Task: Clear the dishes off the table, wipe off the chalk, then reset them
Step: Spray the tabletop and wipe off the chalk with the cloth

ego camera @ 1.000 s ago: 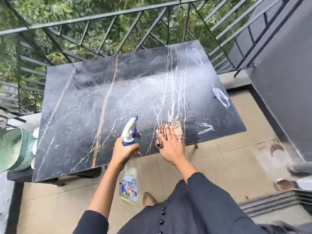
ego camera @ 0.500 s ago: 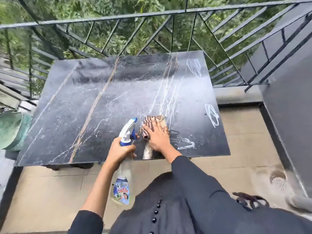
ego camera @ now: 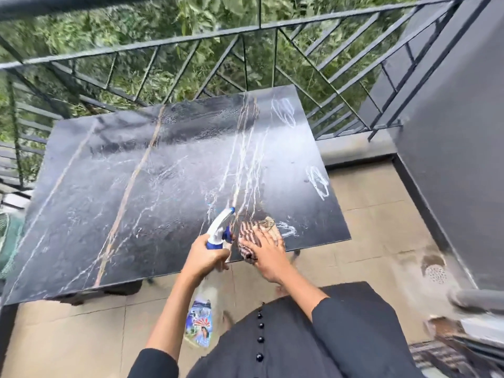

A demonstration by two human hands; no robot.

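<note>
A black marble table (ego camera: 114,208) carries no dishes and looks wet and streaky. White chalk scribbles show at its far right corner (ego camera: 285,111), on its right side (ego camera: 317,182) and near its front right edge (ego camera: 287,230). My right hand (ego camera: 268,259) presses flat on a striped brown cloth (ego camera: 249,236) at the front edge, just left of the nearest chalk scribble. My left hand (ego camera: 203,257) grips a clear spray bottle (ego camera: 200,320) by its white and blue trigger head, held beside the cloth.
A dark metal railing (ego camera: 245,31) runs along the table's far side with foliage beyond. A grey wall (ego camera: 458,159) stands to the right. A green woven basket (ego camera: 8,241) sits at the left edge. The tiled floor has a drain (ego camera: 436,274) at the right.
My right hand slid the cloth left along the front edge and then back right toward the nearest chalk mark. The bottle stayed in my left hand. The camera moved.
</note>
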